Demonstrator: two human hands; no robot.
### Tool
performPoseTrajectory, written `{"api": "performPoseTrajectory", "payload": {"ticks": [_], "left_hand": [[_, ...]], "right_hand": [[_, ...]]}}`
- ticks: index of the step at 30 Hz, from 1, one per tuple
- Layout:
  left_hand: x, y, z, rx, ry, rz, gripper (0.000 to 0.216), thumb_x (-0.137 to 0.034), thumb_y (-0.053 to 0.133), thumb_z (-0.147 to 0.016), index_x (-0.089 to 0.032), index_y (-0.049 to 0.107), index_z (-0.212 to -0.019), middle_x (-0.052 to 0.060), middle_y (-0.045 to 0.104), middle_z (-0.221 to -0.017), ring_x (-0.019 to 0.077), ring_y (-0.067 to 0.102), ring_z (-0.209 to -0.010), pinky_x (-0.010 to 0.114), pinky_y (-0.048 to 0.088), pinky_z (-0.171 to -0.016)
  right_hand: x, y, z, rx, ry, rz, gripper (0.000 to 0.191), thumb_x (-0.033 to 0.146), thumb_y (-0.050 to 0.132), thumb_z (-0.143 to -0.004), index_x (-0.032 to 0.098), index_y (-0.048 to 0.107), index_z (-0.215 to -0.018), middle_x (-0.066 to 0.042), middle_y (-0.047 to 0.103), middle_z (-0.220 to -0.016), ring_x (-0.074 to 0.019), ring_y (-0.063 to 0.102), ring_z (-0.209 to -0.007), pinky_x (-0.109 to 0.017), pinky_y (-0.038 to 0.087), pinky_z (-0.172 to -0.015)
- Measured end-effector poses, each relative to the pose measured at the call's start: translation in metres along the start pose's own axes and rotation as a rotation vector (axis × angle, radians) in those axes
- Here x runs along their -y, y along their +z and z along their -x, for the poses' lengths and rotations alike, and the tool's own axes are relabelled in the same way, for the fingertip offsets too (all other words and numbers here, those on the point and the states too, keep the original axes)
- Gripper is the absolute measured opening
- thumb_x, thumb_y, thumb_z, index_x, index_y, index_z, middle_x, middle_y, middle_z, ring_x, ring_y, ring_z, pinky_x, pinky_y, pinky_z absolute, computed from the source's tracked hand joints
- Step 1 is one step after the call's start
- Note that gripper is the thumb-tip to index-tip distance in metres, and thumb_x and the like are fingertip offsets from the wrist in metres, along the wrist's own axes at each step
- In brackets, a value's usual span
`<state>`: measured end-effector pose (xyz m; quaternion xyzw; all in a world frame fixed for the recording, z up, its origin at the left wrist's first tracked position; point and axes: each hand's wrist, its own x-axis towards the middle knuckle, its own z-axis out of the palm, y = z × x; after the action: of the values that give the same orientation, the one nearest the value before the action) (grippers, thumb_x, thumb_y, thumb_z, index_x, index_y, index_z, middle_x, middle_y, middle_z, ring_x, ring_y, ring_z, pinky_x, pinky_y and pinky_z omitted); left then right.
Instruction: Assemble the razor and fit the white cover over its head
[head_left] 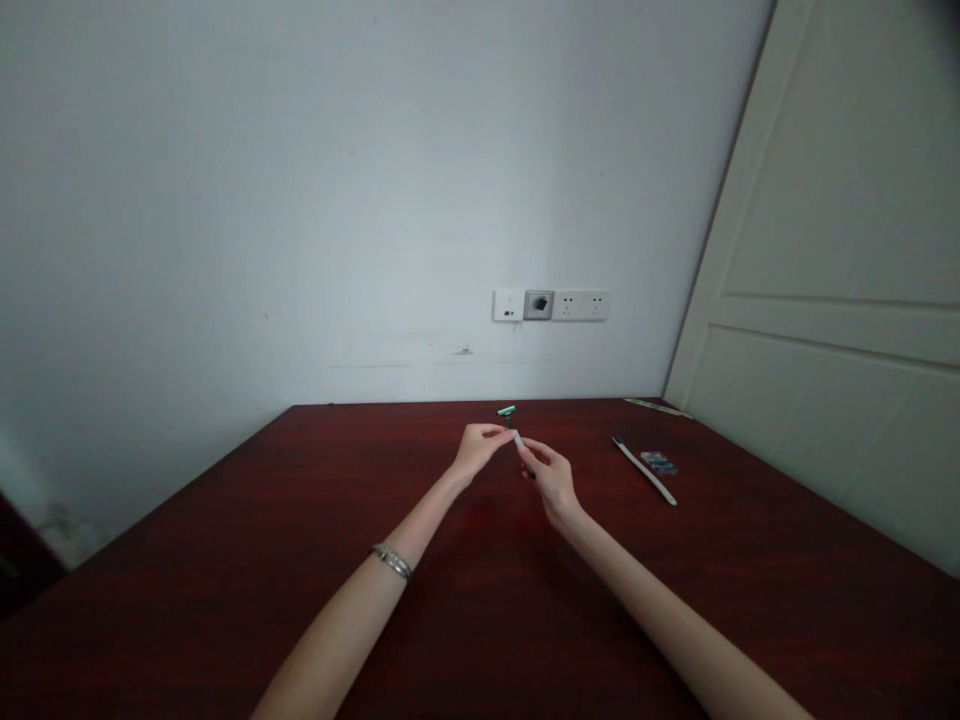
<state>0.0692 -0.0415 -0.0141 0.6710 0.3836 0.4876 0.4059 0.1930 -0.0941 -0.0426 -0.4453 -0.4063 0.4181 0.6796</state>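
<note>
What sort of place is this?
Probably a plain indoor room: a wooden table against a white wall, sockets on it, a door. The left hand and right hand hold a razor.

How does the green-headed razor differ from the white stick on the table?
The green-headed razor is held by left hand and right hand; the long white stick lies untouched on the dark red table. The razor's head is green; the stick looks white. Both are thin.

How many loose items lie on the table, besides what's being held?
3: a long white stick right of the right hand, a small blue packet beside it, a pale strip at the far edge by the door. Small ones may be hidden.
</note>
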Motion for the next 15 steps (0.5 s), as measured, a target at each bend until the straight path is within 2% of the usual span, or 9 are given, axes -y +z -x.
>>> {"api": "performPoseTrajectory", "payload": {"ticks": [7, 15], "left_hand": [[-0.007, 0.001, 0.002, 0.0, -0.089, 0.144, 0.034, -0.04, 0.067, -0.065, -0.009, 0.071, -0.079, 0.009, 0.068, -0.077, 0.0148, 0.059, -0.068, 0.023, 0.045, -0.057], [-0.013, -0.011, 0.001, 0.008, -0.079, 0.048, 0.035, -0.039, 0.064, -0.069, -0.009, 0.07, -0.085, 0.009, 0.069, -0.082, 0.0156, 0.06, -0.071, 0.023, 0.046, -0.059]], "right_hand": [[0.008, 0.004, 0.007, 0.044, -0.093, 0.101, 0.047, 0.049, 0.071, -0.056, 0.013, 0.07, -0.085, -0.006, 0.066, -0.071, -0.0143, 0.055, -0.06, -0.026, 0.041, -0.055], [0.013, 0.01, 0.001, 0.121, -0.109, 0.235, 0.042, 0.049, 0.069, -0.057, 0.014, 0.071, -0.079, -0.008, 0.07, -0.079, -0.0209, 0.061, -0.074, -0.028, 0.045, -0.063]]}}
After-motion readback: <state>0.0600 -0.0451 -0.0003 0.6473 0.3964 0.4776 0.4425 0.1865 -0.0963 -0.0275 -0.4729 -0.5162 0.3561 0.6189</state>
